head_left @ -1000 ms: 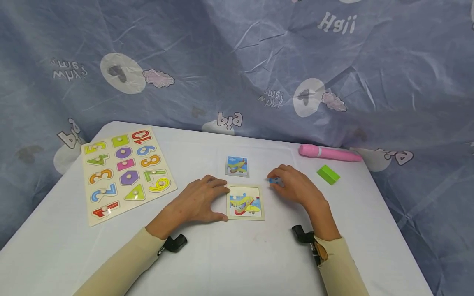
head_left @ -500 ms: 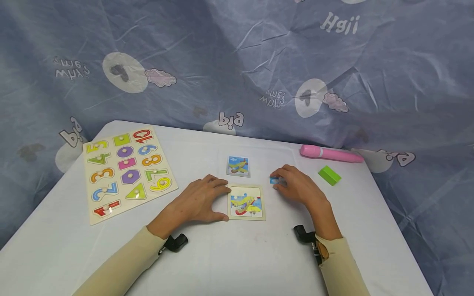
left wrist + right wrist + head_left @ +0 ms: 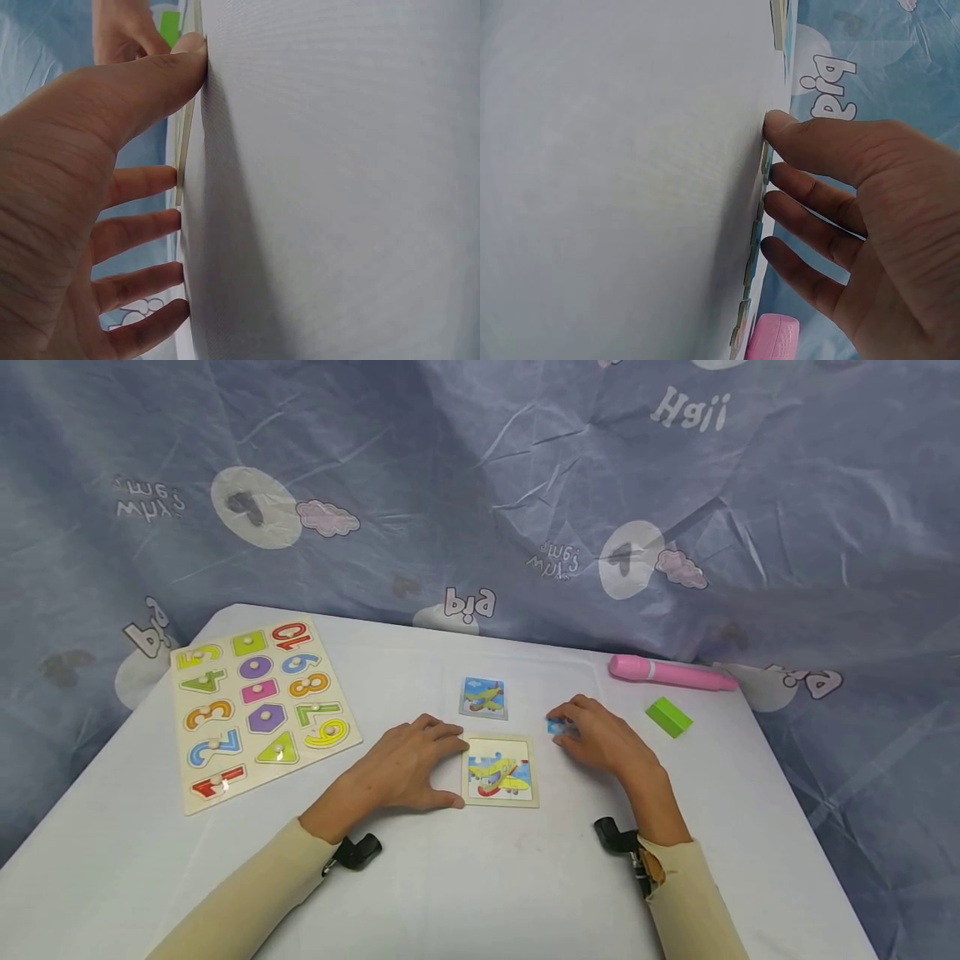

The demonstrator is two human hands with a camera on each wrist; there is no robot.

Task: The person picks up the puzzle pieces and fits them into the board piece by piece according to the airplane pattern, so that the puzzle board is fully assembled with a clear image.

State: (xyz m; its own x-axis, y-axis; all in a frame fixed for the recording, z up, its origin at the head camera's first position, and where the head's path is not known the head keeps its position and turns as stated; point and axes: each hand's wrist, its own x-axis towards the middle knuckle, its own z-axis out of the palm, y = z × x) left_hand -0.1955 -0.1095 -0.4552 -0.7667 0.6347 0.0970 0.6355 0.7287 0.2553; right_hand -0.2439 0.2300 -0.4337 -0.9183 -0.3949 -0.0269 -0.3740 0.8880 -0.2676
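My left hand point(image 3: 401, 768) rests on the table with spread fingers. Its thumb and index fingertip touch the left side of a small wooden jigsaw tray point(image 3: 498, 802). A yellow airplane picture fills the tray's lower part, and bare wood shows along the top. To the right of the tray, my right hand point(image 3: 603, 735) pinches a small blue jigsaw piece point(image 3: 556, 727) between thumb and index finger, low at the tabletop. Other jigsaw pieces point(image 3: 751, 259) lie under its fingers in the right wrist view, hidden by the hand in the head view.
Behind the tray lies an airplane picture card point(image 3: 483, 697). A number-and-shape peg puzzle board point(image 3: 262, 710) takes up the left side. Toward the back right are a green block point(image 3: 669, 717) and a pink marker-shaped case point(image 3: 673, 673). A patterned curtain point(image 3: 420, 493) hangs behind the table.
My right hand has shifted very slightly to the right with the jigsaw piece. The left hand keeps its place at the tray, and the head view has drifted a little.
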